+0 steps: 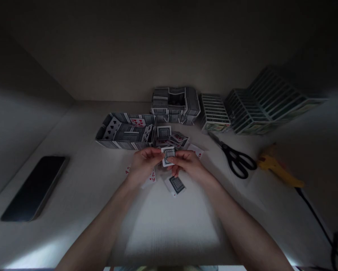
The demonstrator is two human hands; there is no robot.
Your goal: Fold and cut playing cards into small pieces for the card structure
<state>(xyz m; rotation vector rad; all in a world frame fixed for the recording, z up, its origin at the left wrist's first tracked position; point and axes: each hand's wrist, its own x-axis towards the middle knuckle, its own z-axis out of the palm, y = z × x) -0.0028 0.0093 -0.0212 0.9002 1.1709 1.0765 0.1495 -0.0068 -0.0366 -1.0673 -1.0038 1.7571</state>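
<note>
Between my two hands is a playing card [169, 153] with its patterned back towards me; whether it is one card or a few together I cannot tell. My left hand [146, 162] pinches its left edge, and my right hand [188, 162] grips its right side with the thumb on top. Below the right fingers lies a face-down card [177, 184]. Partly hidden beside the left hand are face-up red cards [151, 178]. Just beyond the hands sits a loose heap of cards [179, 139], with a face-down card [164, 132] at its left.
An open tray built of cards [126, 146] stands behind on the left, a card-built box [190, 101] at the back. Several card boxes [215, 113] line the right rear. Black scissors [236, 160], a yellow glue gun [280, 169] with its cord, and a phone [34, 188] lie around.
</note>
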